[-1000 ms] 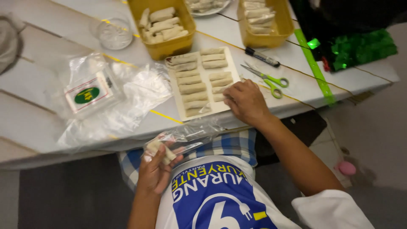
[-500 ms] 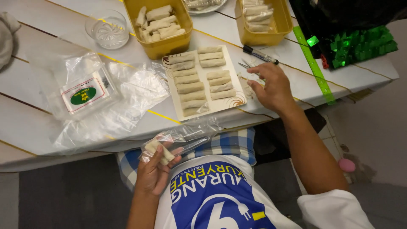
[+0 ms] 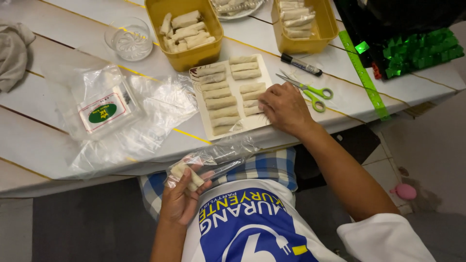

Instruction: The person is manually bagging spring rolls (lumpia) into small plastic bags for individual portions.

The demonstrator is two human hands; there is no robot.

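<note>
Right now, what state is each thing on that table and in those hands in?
Left hand: closed on a clear bag.
Clear bag: partly filled with pale rolls, mouth open toward the table.
Right hand: fingers resting on rolls on the tray.
White tray: two rows of rolls.
Scissors: shut, lying flat.
Marker: capped.
Glass bowl: holds clear liquid.
Yellow tubs: uncovered, holding rolls.

bag (image 3: 213,160): thin clear plastic, crinkled, glossy
rolls (image 3: 221,92): pale matt dough, faintly floury
tray (image 3: 264,121): white card, smooth and matt
tubs (image 3: 194,53): yellow plastic, slight sheen
table (image 3: 43,121): white painted wood planks, matt
bowl (image 3: 128,39): clear glass
scissors (image 3: 310,92): metal blades, green plastic handles
cloth (image 3: 13,51): grey, soft, rumpled
</note>
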